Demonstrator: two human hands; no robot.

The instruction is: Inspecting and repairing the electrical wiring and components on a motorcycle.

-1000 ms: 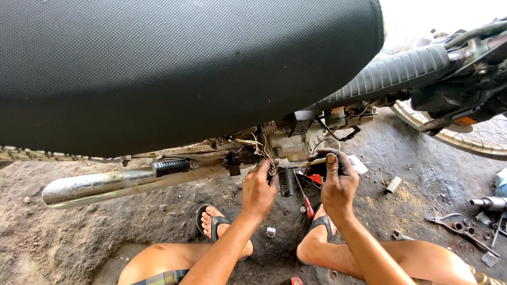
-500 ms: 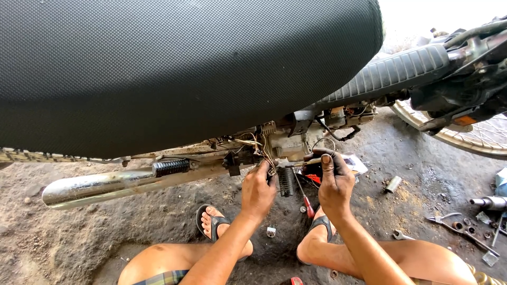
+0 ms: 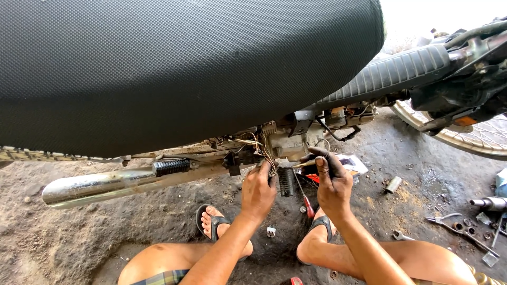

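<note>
A: Where are the hands against the black seat (image 3: 174,68)?

B: Both are just below its front end, at the engine side. The left hand (image 3: 259,190) has its fingers curled and pinched on the bundle of thin wires (image 3: 264,150) hanging from the frame. The right hand (image 3: 331,182), fingers dark with grease, is closed around a slim metal tool (image 3: 303,164) whose tip points at the same wires.

A: And the wires themselves?

B: Under the seat's front edge, beside the pale engine casing (image 3: 288,142), touching the left fingertips.

A: What else lies below the seat?

B: The chrome exhaust pipe (image 3: 105,184) runs under its rear half, with a ribbed black footpeg (image 3: 171,167) above it. A second footpeg (image 3: 286,182) hangs between the two hands. A red-handled screwdriver (image 3: 307,203) lies on the dirt floor (image 3: 63,243) just beneath them, between the person's sandalled feet. Further forward of the seat, pliers (image 3: 459,227) and small metal parts lie on the floor, near the spoked wheel (image 3: 475,137)
</note>
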